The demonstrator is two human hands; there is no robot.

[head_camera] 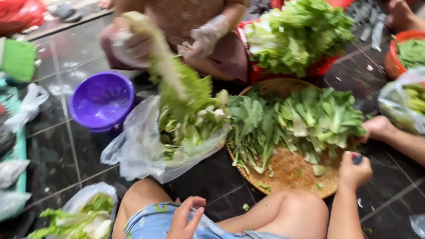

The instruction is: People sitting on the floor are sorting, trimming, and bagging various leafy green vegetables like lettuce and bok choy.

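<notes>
Right hand (354, 170): fist closed on a small dark object, over the tray's near edge.
Left hand (186, 219): empty, fingers loosely curled, resting by the knee.
Woven tray (287, 170): round, flat, tan basketwork; leafy greens (301, 119) piled across it.
Plastic bag (146, 150): clear, crinkled, holding trimmings.
Colander (102, 101): purple, perforated.
Floor (57, 155): dark glossy tiles.

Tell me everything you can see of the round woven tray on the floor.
The woven tray is a flat, round basket of tan wicker-like weave, lying on the dark tiled floor. Cut leafy greens cover its far half; the near part is bare except for small scraps. A clear plastic bag of greens overlaps its left edge. The right hand, closed around a small dark object, hovers over its right rim.
</notes>
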